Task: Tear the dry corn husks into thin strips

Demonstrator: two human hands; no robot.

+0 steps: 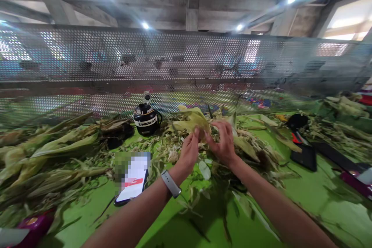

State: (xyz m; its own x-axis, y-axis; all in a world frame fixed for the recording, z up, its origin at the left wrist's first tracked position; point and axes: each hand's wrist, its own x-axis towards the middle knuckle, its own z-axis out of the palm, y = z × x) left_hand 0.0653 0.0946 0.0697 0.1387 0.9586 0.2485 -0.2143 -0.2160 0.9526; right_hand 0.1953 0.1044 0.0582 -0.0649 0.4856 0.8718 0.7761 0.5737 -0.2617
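Observation:
In the middle of the head view, a pale yellow-green corn husk point(193, 119) is raised above a heap of scraps. My left hand point(190, 149), with a grey band on its wrist, pinches the husk's lower end between thumb and fingers. On the other side, my right hand point(223, 141) has its thumb and curled fingers at the husk's right edge, closed on it. Beneath both hands lie shredded husk pieces point(173, 155) and a loose pale leaf point(205, 169).
A black jug point(147, 120) lettered "ENERGY" stands behind a lit phone point(133, 178). Husks point(58, 151) pile up at left. At right lie a dark flat device point(303, 157) and purple object point(357, 182). A perforated metal screen point(186, 66) rises behind the green tabletop point(171, 228).

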